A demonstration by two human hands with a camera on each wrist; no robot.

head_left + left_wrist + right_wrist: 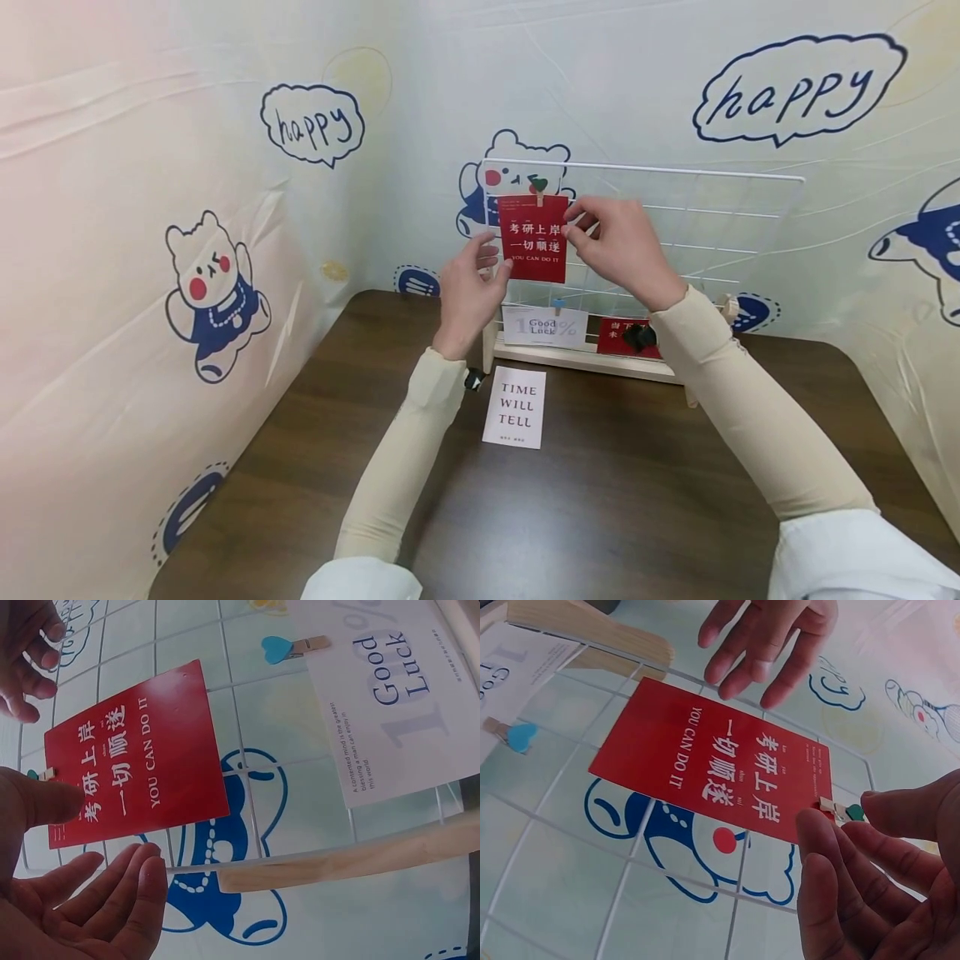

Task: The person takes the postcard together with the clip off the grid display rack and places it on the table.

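Head view: The person's left grip (474, 283), a bare hand with relaxed, bent fingers, is spread moderately wide at the left edge of a red rectangular card with white print (534, 240). The right grip (617, 247), also bare, is narrow, thumb and index finger a little apart at the card's right edge; edge contact cannot be determined. The card hangs upright between both grips on a white wire grid (675, 171). A small wooden clip with a green heart (539, 197) is at its top edge. Below the grips are a white "Good Luck" card (545, 326), a small wooden clip with a blue heart (558, 306), a second red card (615, 343), partly hidden by the right forearm, and a pale wooden base (585, 361). Below the left grip, a white "TIME WILL TELL" card (514, 408) lies on the dark brown tabletop (645, 483).

Left wrist view: The left grip's thumb overlaps the red card's face; its fingers extend beside the card's edge, thumb and fingers well apart.

Right wrist view: The green-heart clip appears between the right grip's thumb and fingers. Contact cannot be determined.
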